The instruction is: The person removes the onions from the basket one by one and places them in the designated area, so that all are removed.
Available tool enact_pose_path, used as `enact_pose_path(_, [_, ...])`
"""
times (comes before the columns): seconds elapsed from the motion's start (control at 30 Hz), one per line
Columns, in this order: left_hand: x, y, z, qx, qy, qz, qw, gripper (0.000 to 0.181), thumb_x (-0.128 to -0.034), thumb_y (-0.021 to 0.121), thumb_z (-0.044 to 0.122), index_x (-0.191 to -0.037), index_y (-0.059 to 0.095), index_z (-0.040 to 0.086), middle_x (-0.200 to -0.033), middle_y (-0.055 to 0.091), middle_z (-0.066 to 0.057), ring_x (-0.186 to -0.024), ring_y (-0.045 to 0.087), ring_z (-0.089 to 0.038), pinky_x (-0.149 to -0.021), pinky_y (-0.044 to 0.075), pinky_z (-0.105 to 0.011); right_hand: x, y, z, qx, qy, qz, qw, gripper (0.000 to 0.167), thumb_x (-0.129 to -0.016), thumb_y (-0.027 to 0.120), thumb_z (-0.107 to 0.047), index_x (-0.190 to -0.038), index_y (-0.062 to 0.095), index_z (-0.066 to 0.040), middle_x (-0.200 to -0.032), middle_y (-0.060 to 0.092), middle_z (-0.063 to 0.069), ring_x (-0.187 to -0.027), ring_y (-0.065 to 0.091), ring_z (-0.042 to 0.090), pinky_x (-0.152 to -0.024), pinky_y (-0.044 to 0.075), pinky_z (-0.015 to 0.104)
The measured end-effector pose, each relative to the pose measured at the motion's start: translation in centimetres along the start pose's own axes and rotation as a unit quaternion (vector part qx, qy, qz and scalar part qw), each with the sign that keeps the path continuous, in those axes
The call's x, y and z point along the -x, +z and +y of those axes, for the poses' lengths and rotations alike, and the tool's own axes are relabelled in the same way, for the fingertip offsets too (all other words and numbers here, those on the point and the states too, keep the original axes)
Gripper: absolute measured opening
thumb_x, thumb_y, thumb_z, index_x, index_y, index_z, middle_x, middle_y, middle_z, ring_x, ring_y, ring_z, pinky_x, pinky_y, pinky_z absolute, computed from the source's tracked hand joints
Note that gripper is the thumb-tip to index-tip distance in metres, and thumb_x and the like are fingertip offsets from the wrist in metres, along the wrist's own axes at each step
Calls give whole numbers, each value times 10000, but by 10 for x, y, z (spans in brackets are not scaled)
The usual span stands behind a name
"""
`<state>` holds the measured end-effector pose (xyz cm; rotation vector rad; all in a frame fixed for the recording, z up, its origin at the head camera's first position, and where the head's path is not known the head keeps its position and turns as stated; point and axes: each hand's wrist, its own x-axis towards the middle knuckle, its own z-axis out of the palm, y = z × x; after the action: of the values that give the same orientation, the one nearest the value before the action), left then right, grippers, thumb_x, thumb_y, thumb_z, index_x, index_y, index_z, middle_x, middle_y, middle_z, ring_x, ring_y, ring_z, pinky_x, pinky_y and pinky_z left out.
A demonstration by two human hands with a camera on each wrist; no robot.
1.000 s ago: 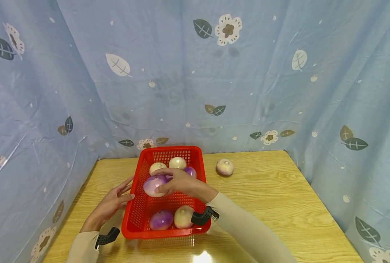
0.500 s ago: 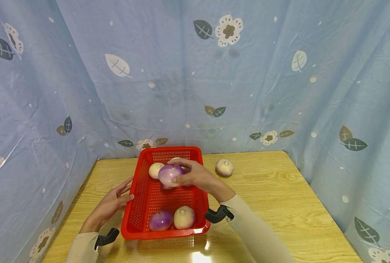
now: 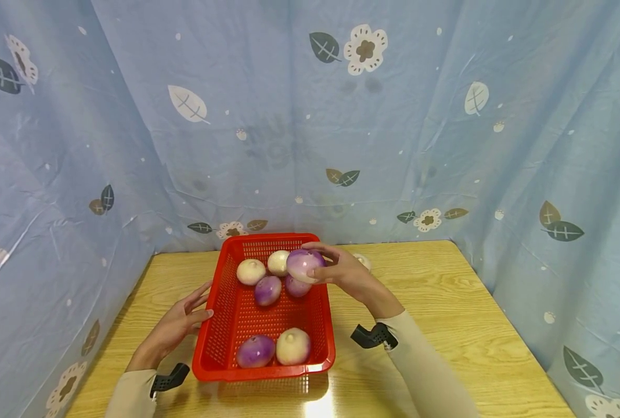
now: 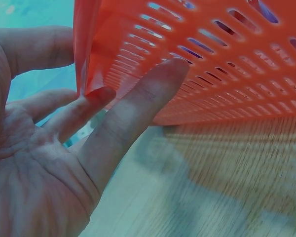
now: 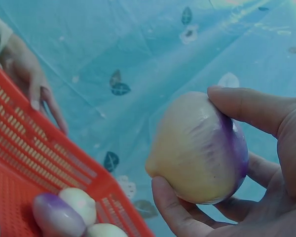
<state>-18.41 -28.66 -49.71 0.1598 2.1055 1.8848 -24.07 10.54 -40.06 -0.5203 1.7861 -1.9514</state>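
With its thumb and fingers, my right hand [image 3: 350,276] grips a purple-and-white onion [image 3: 302,266] above the right rear edge of the red basket [image 3: 221,371]. The right wrist view shows this onion [image 5: 200,153] with its pale pointed end to the left and its purple side towards the palm. At the basket's left side, my left hand [image 3: 174,328] rests against the rim and wall with its fingers fairly straight. In the left wrist view, one finger [image 4: 138,111] lies along the slotted outer wall.
Inside the basket are two pale onions at the back, one of them a white onion [image 3: 251,271], with purple onions [image 3: 268,290] near them. A purple onion [image 3: 256,350] and a pale onion [image 3: 292,346] lie at the front. Behind my right hand, another onion [image 3: 363,260] sits on the wooden table [image 3: 446,325].
My right hand has carried the onion rightwards and slightly back, from over the basket's middle to its right edge. My left hand and the basket have stayed put.
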Motion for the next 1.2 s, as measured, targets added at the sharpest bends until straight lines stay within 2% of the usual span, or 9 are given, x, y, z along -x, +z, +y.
enact_pose_path(0.17, [-1,-1,0,-3,55,-65,10000,770,-972,584,135,-1595,137,212,-1603,229,-234,-1144,652,-294,-837,587,-459,11,-14,-3,306,-76,186,9993,611,-842,688,-39,-1418,488,-82,-1416,479,167,-1154,568,224,-874,553,309])
enact_pose_path(0.47, [-1,0,-1,75,10,-13,10000,776,-964,590,129,-1594,144,215,-1597,245,-232,-1130,666,-272,-838,584,-473,27,-41,-3,794,-92,599,9950,603,-847,713,-88,-1413,506,-118,-1393,492,141,-1117,575,211,-824,567,354])
enact_pose_path(0.6, [0,0,-2,28,-4,31,10000,773,-964,593,137,-1593,150,218,-1596,251,-229,-1122,669,-237,-843,584,-466,30,-52,-2,627,-144,776,9949,617,-856,700,-42,-1428,472,-71,-1445,426,139,-1125,558,224,-809,586,350])
enact_pose_path(0.73, [0,-1,-4,-49,35,47,10000,762,-967,589,147,-1591,159,227,-1595,259,-221,-1117,669,-225,-849,583,-463,34,-62,-3,404,-288,940,9943,623,-858,691,1,-1430,448,-34,-1443,400,113,-1157,526,212,-846,576,311])
enact_pose_path(0.93, [0,-1,-5,-57,106,-12,9999,760,-973,581,145,-1594,147,209,-1593,248,-245,-1124,666,-263,-845,584,-468,38,-80,-1,589,-290,1258,9899,636,-868,682,-13,-1449,426,-38,-1480,364,141,-1173,510,201,-846,542,248])
enact_pose_path(1.2, [0,0,-5,-50,83,18,10000,762,-972,579,143,-1594,143,208,-1596,245,-241,-1128,663,-296,-834,586,-473,39,-103,8,781,-152,1654,9830,645,-899,669,-44,-1480,387,-32,-1558,276,179,-1320,418,329,-829,559,224])
